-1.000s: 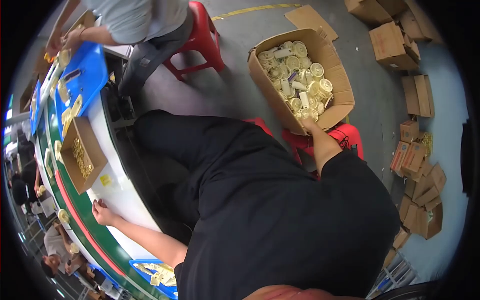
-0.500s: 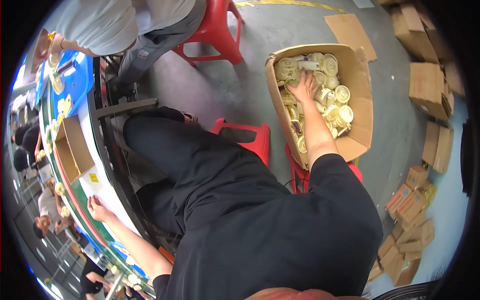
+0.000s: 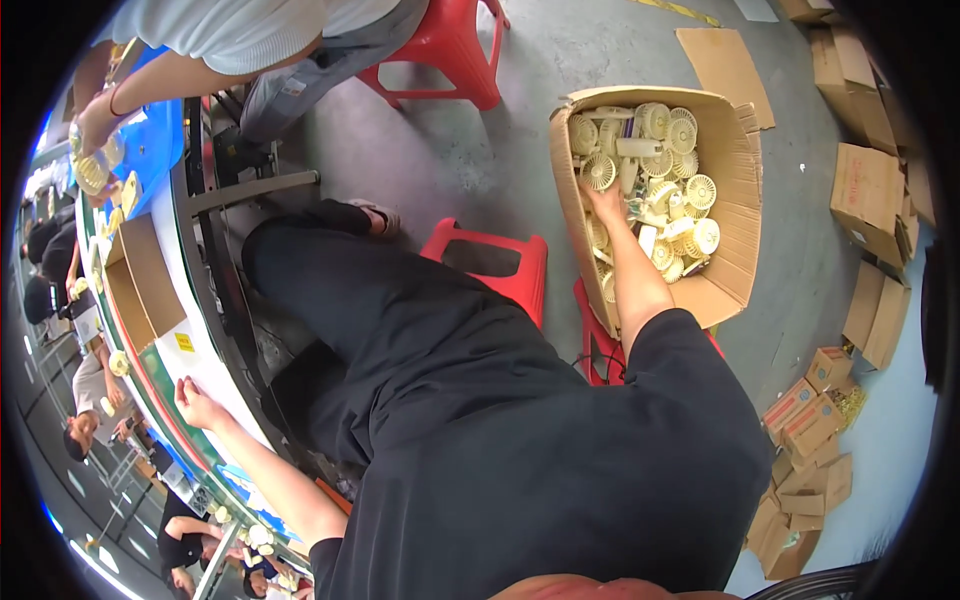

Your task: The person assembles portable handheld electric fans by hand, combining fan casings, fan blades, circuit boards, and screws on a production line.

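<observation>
My right hand (image 3: 608,203) reaches into a cardboard box (image 3: 735,240) at the right. Its fingers are closed around the lower part of a cream handheld fan (image 3: 598,172), whose round grille shows just beyond them; part of the grip is hidden. Several similar cream fans (image 3: 682,130) lie heaped in the box, some with white parts among them. At the far left, my left hand (image 3: 199,408) rests by the edge of the white worktop (image 3: 215,365), its fingers loosely bent and apart, with nothing visible in them.
A shallow cardboard box (image 3: 145,285) stands on the bench beyond my left hand. Red stools (image 3: 500,265) stand between bench and box. A seated person (image 3: 220,40) works at the upper left. Cardboard cartons (image 3: 870,200) are piled along the right wall.
My right hand has drawn back toward me a little and closed on a fan, where before it lay spread over the heap. The left hand stays by the worktop edge; the view has shifted slightly.
</observation>
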